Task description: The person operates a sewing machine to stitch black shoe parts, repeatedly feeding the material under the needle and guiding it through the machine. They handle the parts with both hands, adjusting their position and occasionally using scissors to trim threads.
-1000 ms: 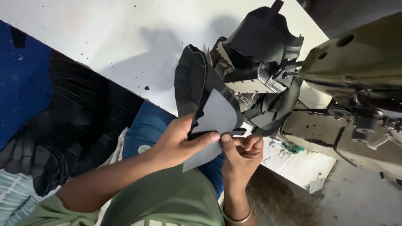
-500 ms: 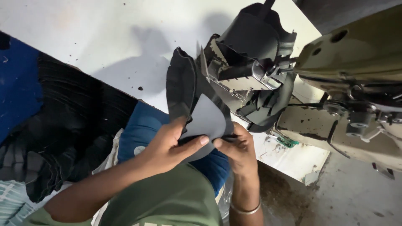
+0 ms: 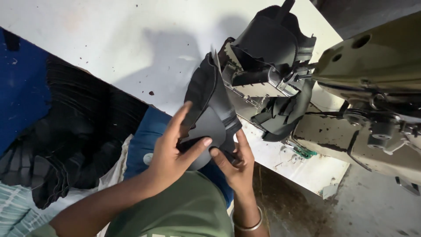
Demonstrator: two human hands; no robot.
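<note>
My left hand (image 3: 173, 151) and my right hand (image 3: 234, 164) both grip a dark grey, curved leather piece (image 3: 209, 109) held upright in front of my lap. My left thumb presses on its flat grey face and my left fingers wrap behind its left edge. My right fingers pinch its lower right corner. The piece stands just left of the post of a sewing machine (image 3: 372, 87), where more black leather pieces (image 3: 274, 39) hang over the machine's arm.
A white worktable (image 3: 109, 39) spreads behind the hands. A stack of black cut pieces (image 3: 74, 145) lies at the left beside a blue surface (image 3: 22, 87). A blue cloth (image 3: 147, 136) covers my lap. A bare dirty floor (image 3: 342, 210) shows at the lower right.
My hands have shifted the grey piece slightly; the left fingers have spread up along its left edge and the right hand has moved lower on its corner. The view has swung a little.
</note>
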